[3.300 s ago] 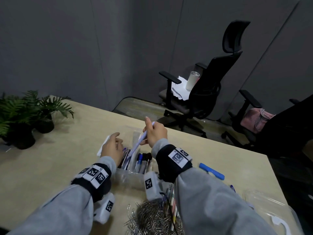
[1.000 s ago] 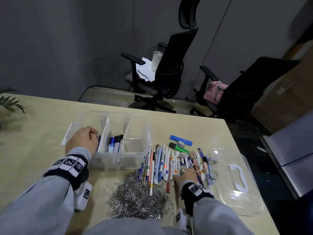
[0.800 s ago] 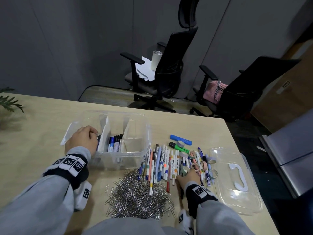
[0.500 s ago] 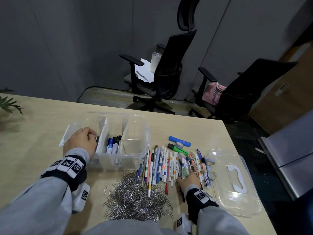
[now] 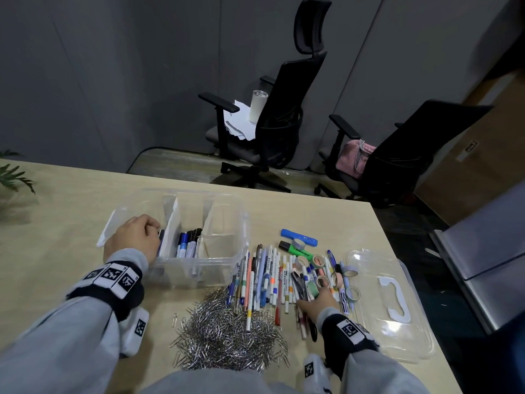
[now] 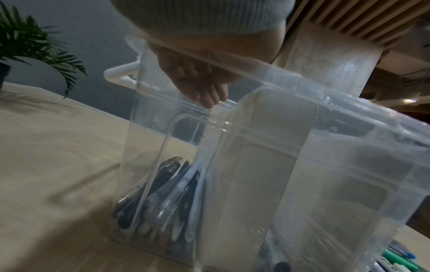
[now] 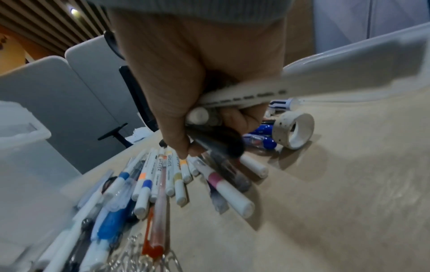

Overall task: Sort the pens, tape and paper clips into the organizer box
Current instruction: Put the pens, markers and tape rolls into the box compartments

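A clear organizer box (image 5: 243,223) stands on the table with several pens (image 5: 188,243) in its middle compartment. My left hand (image 5: 133,240) grips its near-left rim, fingers (image 6: 206,95) curled over the edge. Right of the box lies a row of loose pens (image 5: 270,277), with small tape rolls (image 5: 321,260) among them and a heap of paper clips (image 5: 227,336) in front. My right hand (image 5: 314,302) is at the near right end of the row. It grips a few pens, among them a white pen (image 7: 256,95) and a black pen (image 7: 216,141).
The box's clear lid (image 5: 389,305) lies at the table's right edge. A blue highlighter (image 5: 298,238) and a green highlighter (image 5: 295,250) lie behind the pens. A speckled tape roll (image 7: 294,129) stands by my right hand. Plant leaves (image 5: 14,174) are at far left, and office chairs (image 5: 272,129) stand beyond the table.
My right hand left the box, where it held a pen, moved to the near right of the pen row and closed on a few pens. The left hand stays on the box rim.
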The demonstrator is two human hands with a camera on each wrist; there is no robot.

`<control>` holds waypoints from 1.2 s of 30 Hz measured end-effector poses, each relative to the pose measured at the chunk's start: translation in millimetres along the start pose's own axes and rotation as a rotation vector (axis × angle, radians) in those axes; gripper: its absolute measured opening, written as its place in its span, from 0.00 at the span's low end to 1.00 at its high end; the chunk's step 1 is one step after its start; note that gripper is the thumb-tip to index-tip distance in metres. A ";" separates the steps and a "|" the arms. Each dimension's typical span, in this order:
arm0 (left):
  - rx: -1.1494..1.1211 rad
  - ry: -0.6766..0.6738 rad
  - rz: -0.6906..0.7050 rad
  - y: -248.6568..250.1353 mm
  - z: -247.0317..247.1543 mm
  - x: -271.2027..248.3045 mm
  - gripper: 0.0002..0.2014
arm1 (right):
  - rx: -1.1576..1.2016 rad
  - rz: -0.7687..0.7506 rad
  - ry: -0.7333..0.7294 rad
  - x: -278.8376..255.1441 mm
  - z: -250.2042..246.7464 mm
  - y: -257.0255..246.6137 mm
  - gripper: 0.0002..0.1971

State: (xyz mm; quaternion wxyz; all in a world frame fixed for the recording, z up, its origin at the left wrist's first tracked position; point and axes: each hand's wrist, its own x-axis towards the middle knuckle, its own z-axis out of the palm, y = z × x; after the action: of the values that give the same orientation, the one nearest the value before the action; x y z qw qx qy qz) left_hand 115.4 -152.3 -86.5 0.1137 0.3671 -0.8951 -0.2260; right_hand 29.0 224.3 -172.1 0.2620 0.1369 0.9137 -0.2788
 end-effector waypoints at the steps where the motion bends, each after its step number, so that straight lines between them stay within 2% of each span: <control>1: 0.000 0.000 0.000 -0.1 0.1 0.3 0.13 | 0.029 0.008 0.000 1.4 -1.4 2.1 0.25; 5: 0.002 0.005 0.004 -0.2 -0.2 -0.5 0.12 | 0.189 0.011 0.035 4.9 -5.5 10.0 0.36; 9: 0.001 0.009 0.010 0.5 -1.0 -1.1 0.13 | 0.277 0.023 0.053 -2.2 -9.6 10.9 0.56; 10: 0.001 0.009 0.012 0.7 -1.0 -1.4 0.12 | 0.274 0.022 0.068 -4.0 -9.7 9.6 0.58; 14: 0.006 0.017 0.031 2.8 -2.3 -3.6 0.11 | 0.218 -0.023 0.147 -6.1 -4.5 10.4 0.44; 22: 0.013 0.014 0.004 5.1 -4.6 -5.6 0.11 | 0.122 -0.162 0.159 -14.6 -4.0 11.2 0.31; 26: 0.042 -0.028 0.021 5.0 -2.1 -1.3 0.12 | 0.167 -0.261 0.178 -16.9 -20.9 -17.5 0.24; 29: 0.041 -0.096 0.104 8.3 -1.8 3.4 0.16 | 0.291 -0.434 0.156 -31.6 -38.2 -57.7 0.15; 31: -0.063 -0.144 0.165 18.7 -3.9 1.8 0.17 | 0.350 -0.559 0.104 -46.2 -43.0 -91.5 0.08; 33: -0.252 -0.231 0.215 36.3 -8.7 -4.1 0.17 | 0.390 -0.653 -0.018 -62.4 -39.0 -126.4 0.04; 36: -0.677 -0.524 0.185 73.6 -22.5 -18.6 0.25 | 0.405 -0.783 -0.246 -89.1 -20.2 -176.6 0.07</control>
State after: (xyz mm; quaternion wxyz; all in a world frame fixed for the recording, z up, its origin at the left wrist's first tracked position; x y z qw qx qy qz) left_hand 92.3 -100.0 -31.7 0.0165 0.1579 -0.7981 -0.5812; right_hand 24.4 84.3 -31.1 0.2114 -0.2042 0.7860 -0.5439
